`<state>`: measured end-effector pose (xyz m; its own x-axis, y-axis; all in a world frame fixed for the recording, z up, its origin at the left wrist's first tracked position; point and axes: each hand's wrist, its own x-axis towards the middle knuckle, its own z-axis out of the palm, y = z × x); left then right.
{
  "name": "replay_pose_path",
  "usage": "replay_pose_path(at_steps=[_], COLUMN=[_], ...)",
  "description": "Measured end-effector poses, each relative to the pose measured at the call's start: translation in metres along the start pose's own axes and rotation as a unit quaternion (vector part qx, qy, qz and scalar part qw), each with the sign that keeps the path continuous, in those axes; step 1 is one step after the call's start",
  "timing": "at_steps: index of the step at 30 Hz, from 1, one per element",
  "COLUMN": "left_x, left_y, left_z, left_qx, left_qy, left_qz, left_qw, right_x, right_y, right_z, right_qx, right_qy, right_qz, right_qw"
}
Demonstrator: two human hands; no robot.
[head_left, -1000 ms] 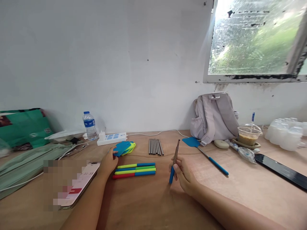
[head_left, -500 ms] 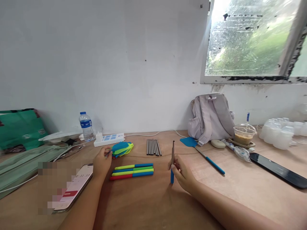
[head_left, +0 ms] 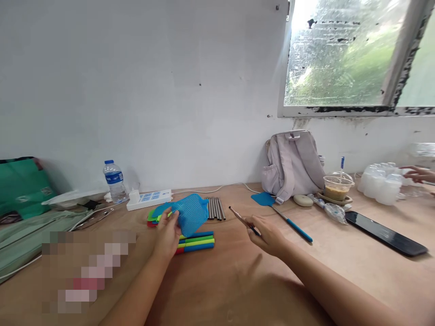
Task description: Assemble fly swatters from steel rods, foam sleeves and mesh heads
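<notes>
We are pinching a blue mesh swatter head (head_left: 193,216) at its left edge with our left hand (head_left: 166,230), thumb and fingers closing on the rim while the broad netted face is hanging in the air above the coloured handles (head_left: 200,242). Behind our left hand, more swatter heads (head_left: 160,210) are lying in a pile, and a row of metal tubes (head_left: 216,209) is showing just past the blue mesh. Our right hand (head_left: 267,232) is curling around a metal rod (head_left: 239,217) near its dark grip, the fingers wrapping it and the bare end pointing up and to the left, well apart from the mesh. We are judging the head to be light, thin and bendy plastic, so a pinch on the rim is probably letting it flex; holding nearer its narrow corner would likely be giving steadier control. The rod is looking stiff, slim and rather smooth, so we are reckoning the coloured grip is offering the surer hold. Neither piece is seeming fragile. To the right, a swatter with a blue handle (head_left: 299,230) is resting on the table.
</notes>
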<state>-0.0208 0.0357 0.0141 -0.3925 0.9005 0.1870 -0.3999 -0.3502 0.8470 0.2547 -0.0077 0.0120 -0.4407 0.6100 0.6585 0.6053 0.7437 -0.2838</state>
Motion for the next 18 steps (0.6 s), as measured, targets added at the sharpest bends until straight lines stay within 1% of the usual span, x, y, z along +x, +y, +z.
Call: replay_pose_path(at_steps=[1,3,6,9,13,18], left_x=[-0.006,-0.017,-0.029,-0.035,-0.038,-0.039], left_y=[-0.001,-0.001,0.000,0.001,0.000,-0.004], left_z=[0.004,0.010,0.016,0.020,0.020,0.019], left_qx=[0.003,0.015,0.028,0.036,0.049,0.075], left_qy=[-0.011,-0.029,-0.039,-0.058,-0.083,-0.094], left_qz=[-0.031,-0.072,-0.095,-0.107,-0.116,-0.118], left_qw=[0.999,0.997,0.994,0.992,0.989,0.986], right_x=[0.000,0.001,0.002,0.002,-0.002,-0.004], right_y=[0.002,0.004,0.005,0.006,0.011,0.015], right_z=[-0.005,-0.014,-0.022,-0.023,-0.020,-0.022], right_qx=[-0.009,-0.025,-0.055,-0.079,-0.081,-0.085], right_qy=[-0.007,-0.041,-0.091,-0.108,-0.118,-0.104], right_qz=[0.013,0.039,0.061,0.077,0.055,0.020], right_qw=[1.000,0.998,0.993,0.988,0.988,0.991])
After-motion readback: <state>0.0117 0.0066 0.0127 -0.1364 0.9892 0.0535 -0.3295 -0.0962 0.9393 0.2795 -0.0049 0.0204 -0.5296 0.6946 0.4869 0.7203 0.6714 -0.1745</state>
